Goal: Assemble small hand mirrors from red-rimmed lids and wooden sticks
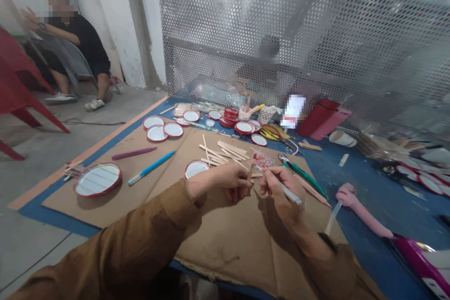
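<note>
Over the middle of the cardboard sheet (pixel 225 239), my left hand (pixel 236 180) is closed on a brown wooden stick (pixel 251 168), held nearly upright. My right hand (pixel 283 187) pinches a whitish pen (pixel 288 193), its tip close to the stick. Behind my hands lie loose pale wooden sticks (pixel 232 150) and a small heap of colourful bits (pixel 263 159). A red-rimmed white disc (pixel 196 168) is partly hidden by my left wrist.
A larger red-rimmed disc (pixel 98 179), a purple pen (pixel 133 153) and a blue pen (pixel 151 168) lie left. Green-handled pliers (pixel 305 178) and a pink glue gun (pixel 365 215) are right. Behind stand a lit phone (pixel 293 111) and a perforated metal panel (pixel 218 23). A person sits far left.
</note>
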`<state>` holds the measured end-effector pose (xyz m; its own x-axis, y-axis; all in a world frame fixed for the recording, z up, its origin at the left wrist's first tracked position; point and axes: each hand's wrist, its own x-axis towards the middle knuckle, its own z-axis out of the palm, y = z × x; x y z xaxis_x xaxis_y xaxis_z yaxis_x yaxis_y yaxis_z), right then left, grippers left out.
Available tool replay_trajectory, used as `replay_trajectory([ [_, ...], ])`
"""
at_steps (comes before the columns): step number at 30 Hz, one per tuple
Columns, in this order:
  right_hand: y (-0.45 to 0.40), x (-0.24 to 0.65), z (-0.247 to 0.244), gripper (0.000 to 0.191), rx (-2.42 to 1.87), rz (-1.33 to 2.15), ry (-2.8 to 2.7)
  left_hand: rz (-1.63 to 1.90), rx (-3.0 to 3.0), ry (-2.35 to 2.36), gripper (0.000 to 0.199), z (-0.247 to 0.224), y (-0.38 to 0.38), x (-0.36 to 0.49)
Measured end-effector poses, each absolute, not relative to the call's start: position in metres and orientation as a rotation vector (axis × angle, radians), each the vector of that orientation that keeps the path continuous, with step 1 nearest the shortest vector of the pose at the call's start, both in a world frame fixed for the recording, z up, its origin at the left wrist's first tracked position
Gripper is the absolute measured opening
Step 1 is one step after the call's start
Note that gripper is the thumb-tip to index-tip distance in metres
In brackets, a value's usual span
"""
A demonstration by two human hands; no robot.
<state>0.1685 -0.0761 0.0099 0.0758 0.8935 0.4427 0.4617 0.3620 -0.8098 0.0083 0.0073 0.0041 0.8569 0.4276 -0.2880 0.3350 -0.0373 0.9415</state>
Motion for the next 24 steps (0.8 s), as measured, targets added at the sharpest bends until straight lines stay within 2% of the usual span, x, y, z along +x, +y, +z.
replay_trajectory([
  [24,-0.0747,0.1701,0.0093,0.021,-1.287,0.543,-1.566,0.101,1.664,0.589,0.019,0.0051,0.0065,0.0070],
])
